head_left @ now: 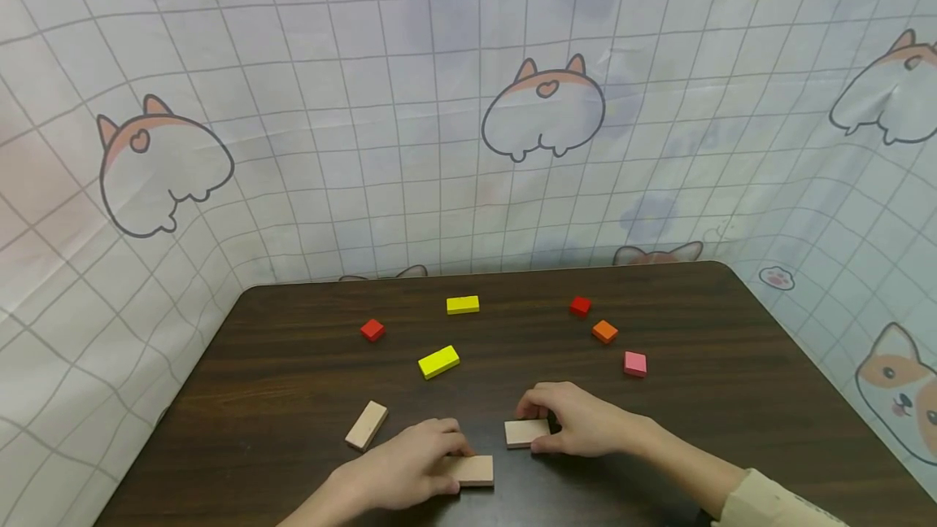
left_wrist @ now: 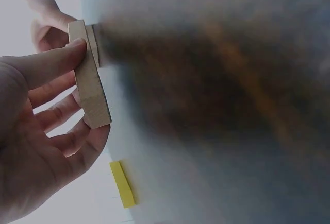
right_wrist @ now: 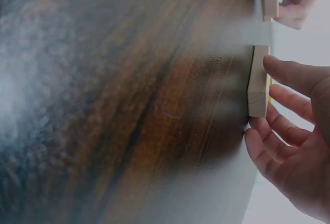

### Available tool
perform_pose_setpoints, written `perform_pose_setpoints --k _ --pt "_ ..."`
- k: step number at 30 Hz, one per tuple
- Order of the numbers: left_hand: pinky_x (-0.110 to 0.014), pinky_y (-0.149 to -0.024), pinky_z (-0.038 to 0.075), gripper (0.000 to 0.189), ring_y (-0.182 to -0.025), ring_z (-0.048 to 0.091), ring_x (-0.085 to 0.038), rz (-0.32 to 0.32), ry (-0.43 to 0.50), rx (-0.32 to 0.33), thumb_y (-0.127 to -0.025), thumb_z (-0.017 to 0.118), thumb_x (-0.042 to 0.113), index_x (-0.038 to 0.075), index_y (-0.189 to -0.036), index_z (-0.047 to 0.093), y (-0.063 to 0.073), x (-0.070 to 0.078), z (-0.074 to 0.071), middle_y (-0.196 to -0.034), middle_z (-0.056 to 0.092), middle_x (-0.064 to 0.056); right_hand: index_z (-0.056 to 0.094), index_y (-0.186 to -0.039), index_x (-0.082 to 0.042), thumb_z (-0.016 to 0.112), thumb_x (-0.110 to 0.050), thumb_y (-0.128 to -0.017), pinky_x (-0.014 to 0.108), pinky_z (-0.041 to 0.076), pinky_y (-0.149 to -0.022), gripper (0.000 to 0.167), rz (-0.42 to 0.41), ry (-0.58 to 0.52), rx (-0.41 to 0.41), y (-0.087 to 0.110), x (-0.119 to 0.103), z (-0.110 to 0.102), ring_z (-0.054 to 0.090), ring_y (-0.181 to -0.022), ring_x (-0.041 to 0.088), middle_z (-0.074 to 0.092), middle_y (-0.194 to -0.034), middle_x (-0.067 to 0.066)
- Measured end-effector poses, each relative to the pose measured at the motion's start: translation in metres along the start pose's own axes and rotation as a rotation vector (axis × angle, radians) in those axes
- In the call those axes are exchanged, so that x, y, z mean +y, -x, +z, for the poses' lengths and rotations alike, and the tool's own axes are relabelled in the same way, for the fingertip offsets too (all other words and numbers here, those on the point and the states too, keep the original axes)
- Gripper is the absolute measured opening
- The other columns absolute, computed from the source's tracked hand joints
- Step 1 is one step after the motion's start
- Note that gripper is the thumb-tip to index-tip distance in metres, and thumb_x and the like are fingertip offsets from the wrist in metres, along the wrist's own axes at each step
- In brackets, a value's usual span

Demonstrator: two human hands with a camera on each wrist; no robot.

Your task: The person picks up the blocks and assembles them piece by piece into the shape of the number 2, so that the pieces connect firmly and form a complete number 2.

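My left hand (head_left: 411, 462) pinches a plain wooden block (head_left: 474, 471) near the front of the table, thumb on one long side and fingers on the other. In the left wrist view this light wooden block (left_wrist: 91, 82) spans from the thumb to the fingertips. To the right and slightly farther back, my right hand (head_left: 581, 421) grips a second wooden block (head_left: 524, 433), partly covered by the fingers. The right wrist view shows that block (right_wrist: 259, 82) between thumb and fingers. A small gap separates the two blocks. A third wooden block (head_left: 367, 426) lies slanted beyond my left hand.
Two yellow blocks (head_left: 439, 362) lie mid-table and farther back. A red block (head_left: 372, 330) sits at the left. At the right are another red block (head_left: 581, 307), an orange block (head_left: 604, 332) and a pink block (head_left: 635, 364). A patterned cloth (head_left: 439, 210) hangs behind the dark table (head_left: 278, 348).
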State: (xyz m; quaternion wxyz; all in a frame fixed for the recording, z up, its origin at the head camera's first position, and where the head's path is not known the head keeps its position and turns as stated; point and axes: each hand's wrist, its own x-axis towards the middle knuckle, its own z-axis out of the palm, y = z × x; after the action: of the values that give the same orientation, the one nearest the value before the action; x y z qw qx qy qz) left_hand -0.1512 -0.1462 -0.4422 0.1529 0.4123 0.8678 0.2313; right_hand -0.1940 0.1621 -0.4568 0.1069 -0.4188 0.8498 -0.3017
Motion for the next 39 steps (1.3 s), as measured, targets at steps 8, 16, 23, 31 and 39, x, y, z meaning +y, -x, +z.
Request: perform_pose_setpoints --k 8,16,23,31,39 --pt "-0.025 -0.086 0.047 0.028 -0.097 0.052 -0.002 -0.006 -0.036 0.086 -0.093 0.079 0.02 0.016 -0.12 0.071 -0.006 -0.001 -0.009 -0.108 0.058 0.013 0.068 -0.111 -0.016 0.083 -0.021 -0.089 0.026 0.048 -0.08 0.027 0.009 -0.007 0.001 0.001 -0.001 0.0 0.056 -0.09 0.007 0.061 -0.099 -0.01" --pt "-0.025 -0.086 0.047 0.029 -0.096 0.052 -0.005 0.014 -0.098 0.14 -0.091 0.081 0.017 0.014 -0.118 0.071 -0.017 -0.001 -0.013 -0.106 0.059 0.01 0.069 -0.111 -0.017 0.083 -0.02 -0.089 0.025 0.047 -0.078 0.026 0.033 -0.021 -0.011 0.001 0.0 -0.001 0.055 -0.089 0.007 0.06 -0.098 -0.01" --pt "-0.025 -0.085 0.047 0.028 -0.095 0.052 -0.005 0.002 -0.11 0.139 -0.091 0.08 0.017 0.013 -0.118 0.072 -0.026 -0.001 -0.013 -0.106 0.06 0.008 0.068 -0.11 -0.018 0.082 -0.019 -0.089 0.024 0.047 -0.077 0.025 0.019 -0.021 -0.004 0.001 0.001 0.001 0.055 -0.088 0.007 0.06 -0.097 -0.01" --pt "-0.025 -0.083 0.048 0.03 -0.093 0.052 -0.005 -0.002 -0.143 0.121 -0.089 0.083 0.017 0.012 -0.117 0.072 -0.034 -0.005 -0.007 -0.104 0.06 0.008 0.068 -0.11 -0.017 0.082 -0.017 -0.089 0.025 0.048 -0.078 0.025 0.016 -0.021 -0.007 0.0 0.002 0.001 0.056 -0.088 0.007 0.06 -0.097 -0.01" --pt "-0.024 -0.079 0.048 0.031 -0.087 0.05 -0.004 -0.007 -0.175 0.095 -0.087 0.085 0.019 0.013 -0.114 0.073 -0.041 -0.008 -0.002 -0.098 0.059 0.008 0.068 -0.11 -0.016 0.083 -0.016 -0.088 0.024 0.048 -0.078 0.026 0.011 -0.015 0.001 0.0 0.0 0.002 0.056 -0.088 0.007 0.06 -0.097 -0.009"
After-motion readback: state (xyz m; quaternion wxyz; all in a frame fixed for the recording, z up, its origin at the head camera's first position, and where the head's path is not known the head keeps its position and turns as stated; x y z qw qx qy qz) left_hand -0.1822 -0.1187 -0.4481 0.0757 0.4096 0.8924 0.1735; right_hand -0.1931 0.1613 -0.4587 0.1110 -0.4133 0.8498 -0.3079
